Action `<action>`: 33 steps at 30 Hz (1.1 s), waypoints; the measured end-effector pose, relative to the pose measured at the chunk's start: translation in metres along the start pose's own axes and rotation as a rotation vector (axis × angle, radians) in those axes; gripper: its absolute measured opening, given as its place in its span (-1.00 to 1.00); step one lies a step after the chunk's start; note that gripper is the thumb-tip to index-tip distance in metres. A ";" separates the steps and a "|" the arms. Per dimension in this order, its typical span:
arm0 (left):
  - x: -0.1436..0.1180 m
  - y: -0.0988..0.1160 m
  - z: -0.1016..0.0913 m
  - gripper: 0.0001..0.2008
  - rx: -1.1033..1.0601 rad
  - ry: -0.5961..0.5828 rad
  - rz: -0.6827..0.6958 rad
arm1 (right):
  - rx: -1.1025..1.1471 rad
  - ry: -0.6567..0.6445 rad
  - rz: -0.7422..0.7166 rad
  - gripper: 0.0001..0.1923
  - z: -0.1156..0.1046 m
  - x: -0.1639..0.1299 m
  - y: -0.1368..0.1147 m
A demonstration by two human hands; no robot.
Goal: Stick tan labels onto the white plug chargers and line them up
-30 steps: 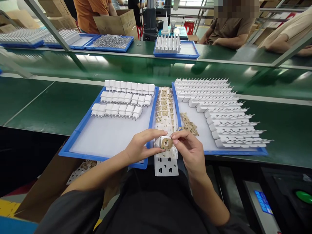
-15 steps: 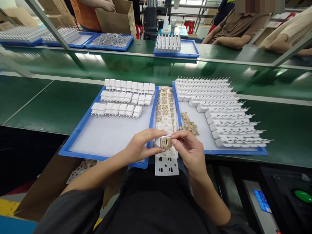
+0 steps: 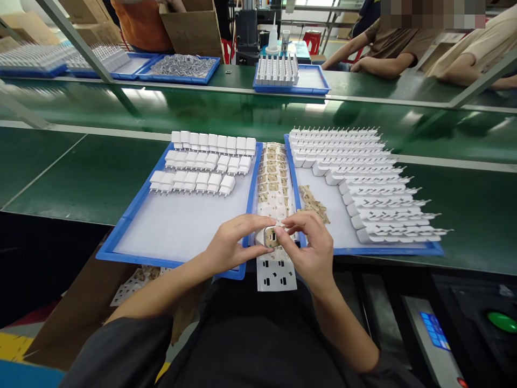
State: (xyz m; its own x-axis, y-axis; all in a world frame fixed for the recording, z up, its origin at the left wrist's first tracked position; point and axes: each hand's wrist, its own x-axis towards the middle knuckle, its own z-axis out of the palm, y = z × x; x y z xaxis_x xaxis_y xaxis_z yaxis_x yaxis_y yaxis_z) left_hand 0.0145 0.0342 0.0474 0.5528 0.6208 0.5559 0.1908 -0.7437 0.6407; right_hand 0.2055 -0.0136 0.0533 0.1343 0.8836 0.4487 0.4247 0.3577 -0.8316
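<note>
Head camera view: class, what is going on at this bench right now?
A person holds a small white charger in the left hand and presses a tan sticker onto its face with the right hand. A sticker sheet lies between two blue trays. The left tray holds three short rows of chargers; the right tray holds many more, plus a pile of loose tan bits. Other people work across the green belt.
</note>
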 end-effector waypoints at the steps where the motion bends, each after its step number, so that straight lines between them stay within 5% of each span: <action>1: -0.001 0.001 0.001 -0.56 0.006 0.020 0.004 | 0.000 0.024 0.015 -0.95 0.000 0.000 0.002; 8: -0.006 0.000 0.011 -0.57 0.044 0.137 0.029 | 0.514 -0.143 0.240 -0.85 0.010 -0.005 0.008; 19: -0.009 -0.006 0.018 -0.51 0.106 0.203 0.173 | 0.830 -0.075 0.362 -0.89 0.026 -0.007 0.007; 29: -0.010 -0.003 0.014 -0.52 -0.044 0.161 0.060 | 0.696 -0.189 0.299 -0.82 0.013 -0.005 0.012; 33: -0.010 -0.001 0.012 -0.56 -0.021 0.141 -0.002 | 0.307 -0.054 0.000 -0.89 0.009 -0.001 0.007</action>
State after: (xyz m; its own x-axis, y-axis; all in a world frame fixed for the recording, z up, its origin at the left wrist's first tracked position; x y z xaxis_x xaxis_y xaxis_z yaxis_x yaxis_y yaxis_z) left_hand 0.0185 0.0254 0.0347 0.4329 0.6518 0.6228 0.1739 -0.7382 0.6518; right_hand 0.2003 -0.0090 0.0437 0.0832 0.8952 0.4379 0.1334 0.4255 -0.8951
